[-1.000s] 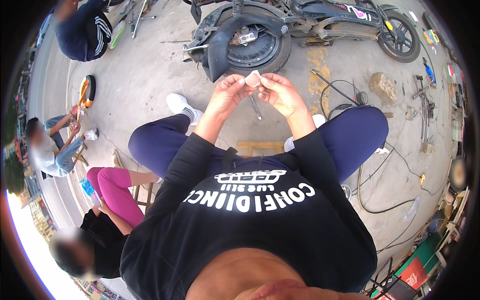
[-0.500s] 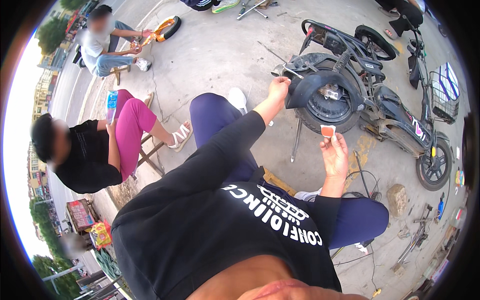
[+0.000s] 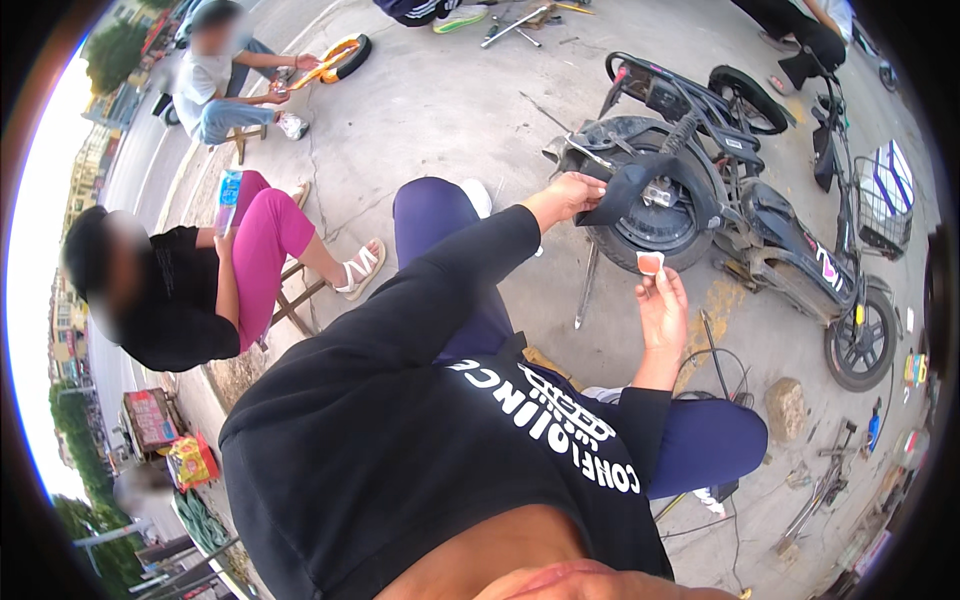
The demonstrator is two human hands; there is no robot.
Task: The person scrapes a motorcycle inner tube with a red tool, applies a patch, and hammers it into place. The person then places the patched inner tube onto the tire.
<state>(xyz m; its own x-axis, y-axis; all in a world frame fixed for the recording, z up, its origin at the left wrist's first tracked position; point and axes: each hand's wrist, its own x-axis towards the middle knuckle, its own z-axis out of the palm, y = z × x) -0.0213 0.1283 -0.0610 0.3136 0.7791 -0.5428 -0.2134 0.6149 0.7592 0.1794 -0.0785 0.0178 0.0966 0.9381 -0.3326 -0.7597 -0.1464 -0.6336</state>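
A limp black inner tube (image 3: 628, 190) arches in front of the rear wheel (image 3: 655, 228) of an electric scooter (image 3: 785, 220) lying on its side. My left hand (image 3: 570, 197) pinches the left end of the tube between thumb and fingers. Below the wheel, my right hand (image 3: 664, 312) is raised and grips a small orange patch (image 3: 650, 263) with a white edge by its lower rim. The patch is apart from the tube.
On the left sits a person (image 3: 170, 280) with a bottle; farther back another person (image 3: 215, 90) handles an orange-and-black tyre (image 3: 352, 58). A stone (image 3: 788, 408), cables and metal tools (image 3: 825, 490) lie at the right. A wire basket (image 3: 884, 212) is on the scooter.
My left hand has lowered slightly, bringing the tube's left end down with it. The right hand still holds the patch up. The whole view has shifted a little.
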